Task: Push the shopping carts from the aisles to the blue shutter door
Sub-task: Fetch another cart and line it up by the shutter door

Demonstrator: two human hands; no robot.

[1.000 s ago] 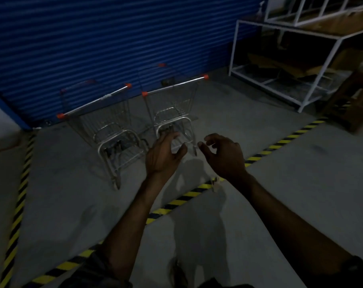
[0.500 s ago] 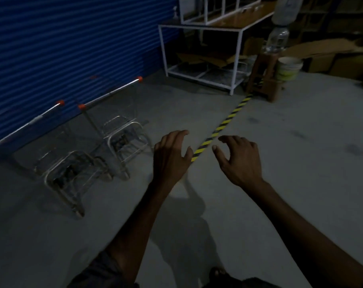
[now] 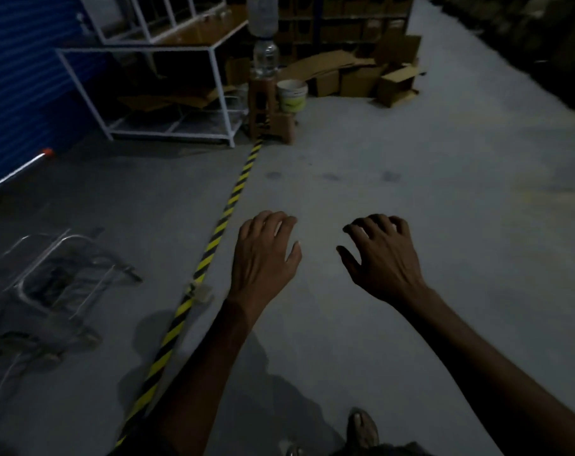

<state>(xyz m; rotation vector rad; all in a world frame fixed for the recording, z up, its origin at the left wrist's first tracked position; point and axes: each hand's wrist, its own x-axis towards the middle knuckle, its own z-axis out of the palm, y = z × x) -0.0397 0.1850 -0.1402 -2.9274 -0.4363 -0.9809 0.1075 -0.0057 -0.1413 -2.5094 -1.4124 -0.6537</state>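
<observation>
Left hand (image 3: 263,258), right hand (image 3: 381,261) out front, fingers loosely curled, holding nothing. Shopping cart (image 3: 59,274) parked low to my left, across striped floor tape (image 3: 233,195), beside blue shutter door (image 3: 23,77). Left hand nearer. Cart handle (image 3: 16,171) runs along door. Basket blurred, contents unclear. Bucket (image 3: 292,95) ahead, inside hidden.

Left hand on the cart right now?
Apart. Head view shows the left hand over bare floor right of the striped tape, the cart left of it, floor between them.
</observation>
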